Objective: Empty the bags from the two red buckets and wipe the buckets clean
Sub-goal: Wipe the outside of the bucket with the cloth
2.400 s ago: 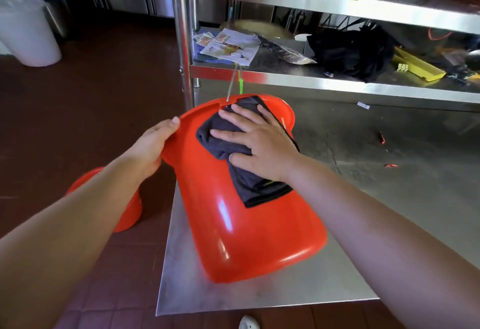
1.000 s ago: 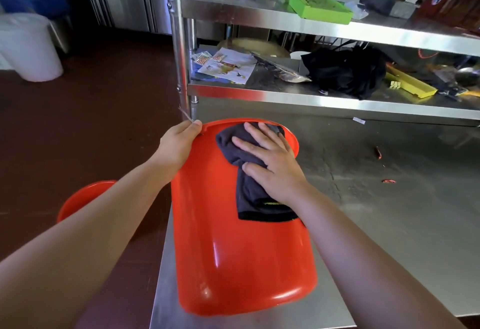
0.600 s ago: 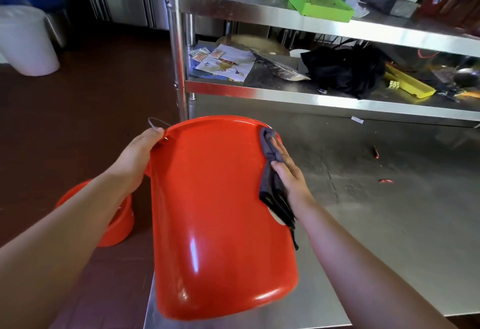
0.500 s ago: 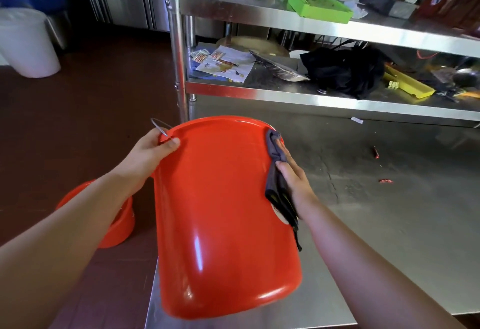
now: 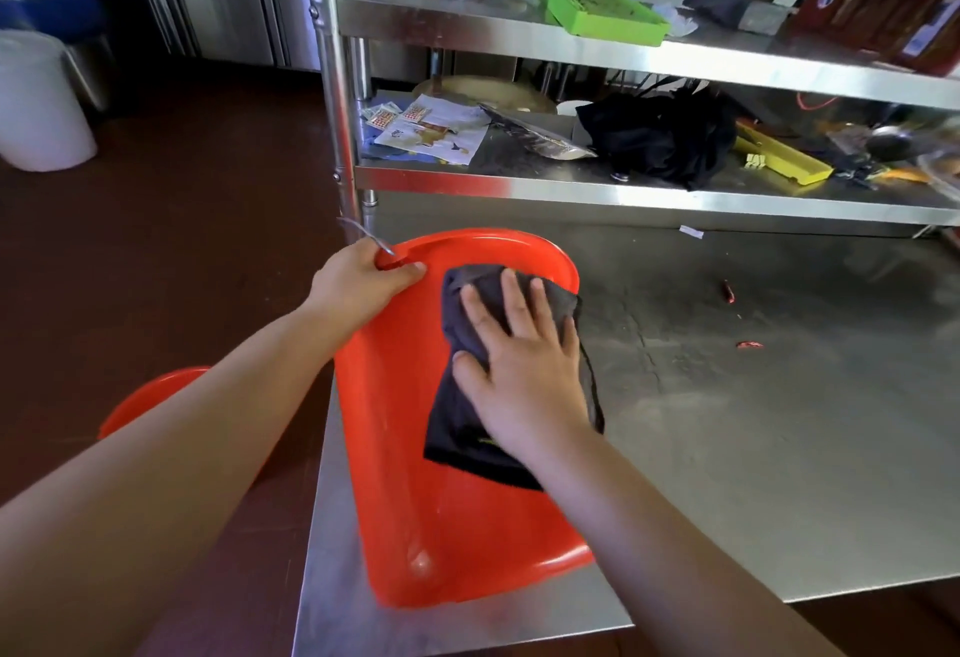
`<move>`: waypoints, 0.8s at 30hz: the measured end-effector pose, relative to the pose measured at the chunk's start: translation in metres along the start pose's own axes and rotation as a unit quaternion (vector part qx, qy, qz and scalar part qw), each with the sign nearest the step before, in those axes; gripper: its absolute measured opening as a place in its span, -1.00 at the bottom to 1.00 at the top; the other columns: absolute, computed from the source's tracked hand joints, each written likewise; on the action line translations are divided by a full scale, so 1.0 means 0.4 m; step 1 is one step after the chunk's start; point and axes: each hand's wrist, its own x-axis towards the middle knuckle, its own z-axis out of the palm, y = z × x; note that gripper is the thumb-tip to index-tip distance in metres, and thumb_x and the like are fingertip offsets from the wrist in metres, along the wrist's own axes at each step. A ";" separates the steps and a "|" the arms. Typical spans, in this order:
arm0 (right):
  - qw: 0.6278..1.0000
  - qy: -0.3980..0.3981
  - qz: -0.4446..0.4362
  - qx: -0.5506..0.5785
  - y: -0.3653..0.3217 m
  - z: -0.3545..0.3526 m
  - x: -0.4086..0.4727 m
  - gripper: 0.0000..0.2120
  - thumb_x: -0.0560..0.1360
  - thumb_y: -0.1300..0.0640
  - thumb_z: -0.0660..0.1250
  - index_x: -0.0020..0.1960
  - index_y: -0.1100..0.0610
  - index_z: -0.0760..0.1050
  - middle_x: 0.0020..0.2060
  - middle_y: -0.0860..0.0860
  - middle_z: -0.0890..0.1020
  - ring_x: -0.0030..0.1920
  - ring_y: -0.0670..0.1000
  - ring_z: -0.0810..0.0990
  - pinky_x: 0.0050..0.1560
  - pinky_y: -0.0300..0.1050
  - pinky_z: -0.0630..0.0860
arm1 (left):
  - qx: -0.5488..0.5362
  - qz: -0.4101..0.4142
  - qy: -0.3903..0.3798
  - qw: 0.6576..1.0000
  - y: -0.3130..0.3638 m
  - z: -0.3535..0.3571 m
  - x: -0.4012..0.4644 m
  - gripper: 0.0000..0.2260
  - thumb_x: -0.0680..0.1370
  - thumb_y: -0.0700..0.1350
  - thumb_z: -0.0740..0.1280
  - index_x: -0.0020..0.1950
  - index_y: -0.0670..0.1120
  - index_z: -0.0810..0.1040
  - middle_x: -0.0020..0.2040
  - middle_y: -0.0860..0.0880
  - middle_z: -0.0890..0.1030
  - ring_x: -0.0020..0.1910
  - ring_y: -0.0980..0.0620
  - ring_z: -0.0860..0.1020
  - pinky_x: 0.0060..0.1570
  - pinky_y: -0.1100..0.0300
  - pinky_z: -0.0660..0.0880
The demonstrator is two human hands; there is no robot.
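Lying mid-frame on the bench (image 5: 753, 448), the light, slick red bucket (image 5: 395, 448) rolls easily: left hand (image 5: 358, 287) grips its rim, right hand (image 5: 524, 370) flat, pressing the soft cloth (image 5: 457, 428).

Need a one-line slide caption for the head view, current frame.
Left hand grips the rim of a red bucket lying on a steel table while the flat right hand presses a dark cloth against it.

Lit unevenly: bright across the steel counter (image 5: 753, 422), with soft glare along the shelf (image 5: 623, 191) edges and a small highlight on the red bucket (image 5: 421, 560). Dim and murky over the floor (image 5: 171, 251) at left. Bowed by wide-angle distortion, blurred toward the corners.
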 end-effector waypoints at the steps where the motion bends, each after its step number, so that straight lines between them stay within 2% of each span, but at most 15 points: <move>1: 0.999 0.008 -0.021 -0.032 -0.015 0.005 -0.019 -0.40 0.49 -0.19 0.09 0.50 -0.19 0.07 0.56 0.01 -0.06 0.53 0.13 -0.15 0.44 0.32 -0.11 | 0.044 0.005 -0.002 0.999 0.025 0.013 0.005 -0.62 0.29 0.27 0.34 -0.11 0.00 0.51 0.03 -0.10 0.62 0.10 -0.17 0.56 0.15 -0.06 0.47; 3: 0.996 0.018 -0.050 -0.076 -0.035 0.016 -0.052 -0.40 0.47 -0.21 0.08 0.49 -0.16 0.12 0.55 0.04 0.00 0.53 0.17 -0.11 0.41 0.38 -0.16 | 0.095 0.011 -0.011 0.995 0.061 0.038 0.015 -0.59 0.29 0.31 0.34 -0.06 0.03 0.50 0.11 -0.08 0.61 0.16 -0.14 0.53 0.20 -0.01 0.43; 4: 0.995 0.017 -0.056 -0.087 -0.036 0.020 -0.064 -0.40 0.46 -0.21 0.06 0.48 -0.16 0.12 0.55 0.04 0.01 0.53 0.17 -0.11 0.41 0.39 -0.18 | 0.107 0.016 -0.012 0.994 0.071 0.047 0.020 -0.63 0.34 0.29 0.37 -0.06 0.06 0.48 0.13 -0.07 0.61 0.17 -0.13 0.53 0.21 0.01 0.42; 7: 0.996 0.009 -0.056 -0.074 -0.011 0.010 -0.077 -0.40 0.45 -0.23 0.03 0.48 -0.19 0.12 0.55 -0.02 0.01 0.54 0.13 -0.15 0.41 0.38 -0.19 | 0.117 0.043 -0.021 0.992 0.074 0.060 0.030 -0.70 0.41 0.23 0.38 0.00 0.07 0.52 0.13 -0.08 0.61 0.17 -0.13 0.53 0.21 0.00 0.41; 9: 0.998 0.007 -0.054 -0.044 0.008 0.000 -0.077 -0.40 0.44 -0.23 0.05 0.47 -0.22 0.14 0.55 -0.06 0.02 0.54 0.09 -0.15 0.42 0.36 -0.15 | 0.122 0.051 -0.030 0.991 0.076 0.060 0.028 -0.55 0.35 0.28 0.36 0.11 0.04 0.55 0.15 -0.08 0.60 0.19 -0.13 0.52 0.23 -0.01 0.41; 11: 0.999 0.007 -0.046 -0.010 0.025 -0.007 -0.080 -0.41 0.44 -0.22 0.08 0.47 -0.23 0.15 0.55 -0.09 0.02 0.54 0.05 -0.15 0.44 0.34 -0.12 | 0.115 0.047 -0.031 0.992 0.078 0.056 0.022 -0.45 0.25 0.33 0.28 0.12 0.04 0.55 0.13 -0.08 0.61 0.18 -0.13 0.53 0.22 -0.02 0.41; 13: 0.999 0.005 -0.024 0.028 0.044 -0.010 -0.082 -0.41 0.44 -0.21 0.09 0.47 -0.26 0.14 0.55 -0.13 -0.03 0.54 0.00 -0.18 0.46 0.28 -0.11 | 0.098 0.041 -0.025 0.994 0.066 0.050 0.019 -0.51 0.26 0.32 0.30 0.02 0.03 0.55 0.04 -0.06 0.63 0.11 -0.12 0.55 0.17 -0.01 0.44; 16: 0.994 -0.001 0.016 0.109 0.080 -0.009 -0.080 -0.43 0.46 -0.18 0.12 0.46 -0.31 0.11 0.53 -0.21 -0.09 0.52 -0.10 -0.22 0.49 0.16 -0.10 | 0.027 0.021 -0.012 0.999 0.022 0.030 0.020 -0.71 0.37 0.18 0.43 -0.19 -0.01 0.49 -0.21 0.01 0.56 -0.08 -0.10 0.57 -0.09 0.08 0.46; 17: 0.990 -0.005 0.027 0.138 0.091 -0.006 -0.080 -0.43 0.46 -0.17 0.13 0.46 -0.33 0.10 0.53 -0.24 -0.08 0.52 -0.14 -0.21 0.49 0.12 -0.09 | -0.004 0.015 -0.015 1.000 0.005 0.021 0.018 -0.74 0.39 0.13 0.45 -0.18 -0.02 0.51 -0.20 -0.01 0.57 -0.10 -0.09 0.57 -0.10 0.06 0.49; 19: 0.978 -0.010 0.049 0.201 0.107 0.000 -0.077 -0.43 0.45 -0.16 0.15 0.44 -0.37 0.11 0.51 -0.27 -0.05 0.50 -0.22 -0.18 0.50 0.04 -0.08 | -0.063 0.002 -0.026 0.998 -0.019 0.001 0.008 -0.78 0.42 0.05 0.46 -0.06 -0.05 0.56 -0.07 -0.09 0.63 -0.05 -0.08 0.60 0.00 -0.01 0.54; 20: 0.969 -0.008 0.061 0.238 0.115 0.004 -0.075 -0.43 0.44 -0.14 0.17 0.42 -0.39 0.12 0.51 -0.29 -0.02 0.49 -0.25 -0.16 0.50 0.00 -0.07 | -0.082 0.000 -0.030 0.996 -0.028 -0.009 0.002 -0.79 0.43 0.02 0.46 -0.03 -0.05 0.57 -0.04 -0.09 0.64 -0.04 -0.05 0.61 -0.01 0.02 0.56; 22: 0.945 0.000 0.087 0.316 0.130 0.013 -0.071 -0.45 0.42 -0.09 0.21 0.35 -0.44 0.17 0.48 -0.31 0.06 0.47 -0.29 -0.08 0.50 -0.11 -0.05 | -0.093 0.005 -0.029 0.995 -0.047 -0.028 -0.009 -0.87 0.46 -0.01 0.44 -0.06 0.00 0.56 -0.08 0.01 0.64 -0.12 0.09 0.61 -0.19 0.22 0.51; 24: 0.920 0.001 0.103 0.378 0.153 0.025 -0.073 -0.47 0.47 0.01 0.24 0.30 -0.46 0.19 0.47 -0.29 0.12 0.48 -0.26 0.02 0.49 -0.15 0.02 | -0.094 0.004 -0.022 0.995 -0.061 -0.038 -0.017 -0.91 0.47 0.00 0.42 -0.09 0.05 0.55 -0.11 0.08 0.63 -0.19 0.22 0.59 -0.28 0.33 0.43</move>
